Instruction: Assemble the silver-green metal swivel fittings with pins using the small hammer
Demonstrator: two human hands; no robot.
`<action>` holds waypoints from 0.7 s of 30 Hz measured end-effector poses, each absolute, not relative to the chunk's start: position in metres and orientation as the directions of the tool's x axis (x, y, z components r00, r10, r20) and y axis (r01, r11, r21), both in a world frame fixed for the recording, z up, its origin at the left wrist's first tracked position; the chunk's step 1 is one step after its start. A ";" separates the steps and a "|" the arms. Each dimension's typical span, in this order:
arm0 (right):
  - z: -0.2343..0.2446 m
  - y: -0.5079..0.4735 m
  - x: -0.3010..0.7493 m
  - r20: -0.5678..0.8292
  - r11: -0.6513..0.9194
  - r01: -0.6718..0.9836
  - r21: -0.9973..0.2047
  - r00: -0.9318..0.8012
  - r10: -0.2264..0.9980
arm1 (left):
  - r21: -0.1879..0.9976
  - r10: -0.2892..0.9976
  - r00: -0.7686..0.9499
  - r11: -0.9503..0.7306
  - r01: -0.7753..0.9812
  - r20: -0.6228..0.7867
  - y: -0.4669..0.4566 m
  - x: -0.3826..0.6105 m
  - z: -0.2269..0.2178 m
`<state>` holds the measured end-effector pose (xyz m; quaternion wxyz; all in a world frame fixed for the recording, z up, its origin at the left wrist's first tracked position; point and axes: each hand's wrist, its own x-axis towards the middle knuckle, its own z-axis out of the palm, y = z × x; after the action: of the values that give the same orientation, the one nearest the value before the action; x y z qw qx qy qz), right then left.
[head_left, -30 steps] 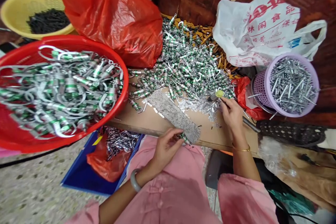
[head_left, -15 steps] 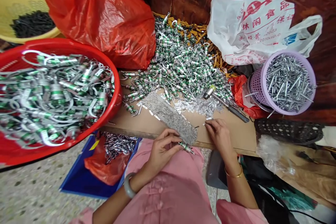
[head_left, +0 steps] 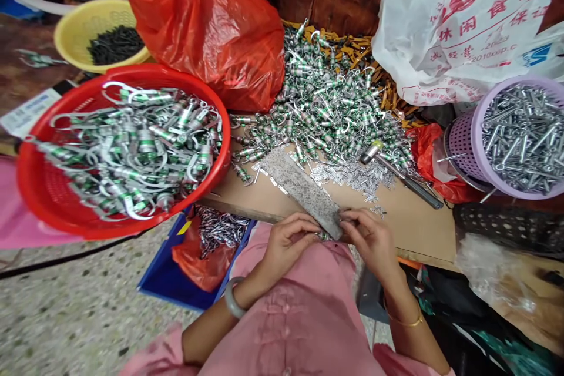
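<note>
Workboard [head_left: 409,235]: bears a heap of metal clips [head_left: 326,111] and a stone slab [head_left: 304,191].
Left hand [head_left: 286,247]: fingers curled, pinching a small clip [head_left: 325,236].
Right hand [head_left: 372,244]: curled just beside the slab's end; grip unclear.

A wooden board [head_left: 409,229] stretches in front of me, its far side heaped with silver fittings banded in green [head_left: 326,106]. Nearer me on the board lie a speckled grey slab [head_left: 299,188], a scatter of small silver strips [head_left: 352,179], and a yellow-tipped tool with a dark shaft [head_left: 400,176].
</note>
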<state>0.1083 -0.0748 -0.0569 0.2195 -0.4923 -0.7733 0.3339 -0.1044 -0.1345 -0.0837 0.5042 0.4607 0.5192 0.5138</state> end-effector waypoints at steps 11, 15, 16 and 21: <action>-0.043 -0.090 0.079 -0.013 0.427 0.583 -0.691 -0.601 0.799 | 0.997 0.997 0.020 -0.072 0.041 0.071 -0.134 -0.115 -0.086; -0.041 -0.089 0.080 -0.016 0.444 0.605 -0.661 -0.603 0.798 | 0.988 0.991 0.069 -0.124 0.093 0.117 -0.132 -0.119 -0.084; -0.040 -0.089 0.079 -0.013 0.464 0.598 -0.653 -0.621 0.783 | 0.985 0.989 0.075 -0.135 0.103 0.128 -0.132 -0.119 -0.084; -0.038 -0.090 0.080 0.022 0.517 0.562 -0.646 -0.663 0.748 | 0.982 0.985 0.058 -0.166 0.093 0.161 -0.134 -0.114 -0.086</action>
<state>0.0803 -0.0898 -0.0378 0.1507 -0.3819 -0.8577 0.3096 -0.1138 -0.1341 -0.0856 0.4444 0.5756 0.4684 0.5018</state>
